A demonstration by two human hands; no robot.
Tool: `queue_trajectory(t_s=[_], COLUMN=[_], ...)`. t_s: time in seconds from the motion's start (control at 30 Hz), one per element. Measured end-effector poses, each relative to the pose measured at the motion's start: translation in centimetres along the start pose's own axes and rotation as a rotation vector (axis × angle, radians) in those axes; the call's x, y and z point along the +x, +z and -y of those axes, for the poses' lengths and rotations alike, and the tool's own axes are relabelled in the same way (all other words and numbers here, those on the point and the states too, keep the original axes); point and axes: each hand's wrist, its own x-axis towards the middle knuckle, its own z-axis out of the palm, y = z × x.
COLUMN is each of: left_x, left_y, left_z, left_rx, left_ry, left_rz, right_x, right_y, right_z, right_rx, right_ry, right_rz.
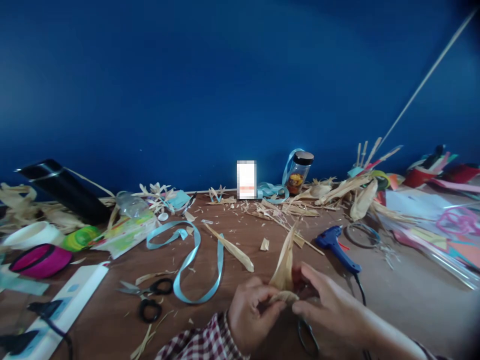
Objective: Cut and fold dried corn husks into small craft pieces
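A pale dried husk (284, 265) stands upright between my hands near the front centre of the table, its pointed tip up and its lower end folded over. My left hand (255, 312) pinches the folded end from the left. On the right, my right hand (324, 300) has its thumb at the fold and its fingers curled behind the husk. Beneath my right hand lies a dark-handled tool or loop (308, 339), partly hidden. Another husk piece (234, 251) lies just beyond my left hand.
Black-handled scissors (150, 295) and a blue ribbon (187, 267) lie left. A blue glue gun (339, 250) with its cord lies right. A power strip (71, 305) is at front left. Husk scraps, a lidded jar (300, 172) and a black bottle (67, 192) stand along the wall.
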Motion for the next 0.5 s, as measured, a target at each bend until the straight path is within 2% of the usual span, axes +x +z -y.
queue_trajectory(t_s=[0.1,0.17,0.4,0.5], left_x=[0.1,0.0,-0.2,0.0], left_y=[-0.2,-0.2,-0.2,-0.3], left_z=[0.0,0.1,0.6,0.7], left_rx=[-0.060,-0.085,-0.107,-0.135], left_ry=[0.011,0.025,-0.034,-0.034], left_rz=[-0.067,-0.099,-0.176,-0.169], right_x=[1.0,1.5,2.0,2.0], right_y=[0.7,1.2,2.6,2.3], right_z=[-0.7,-1.1,-1.8,-1.7], right_rx=[0.205,0.243,-0.076,-0.223], right_ry=[-0.041,-0.038,-0.018,-0.045], right_rz=[0.017,0.000,-0.344,-0.331])
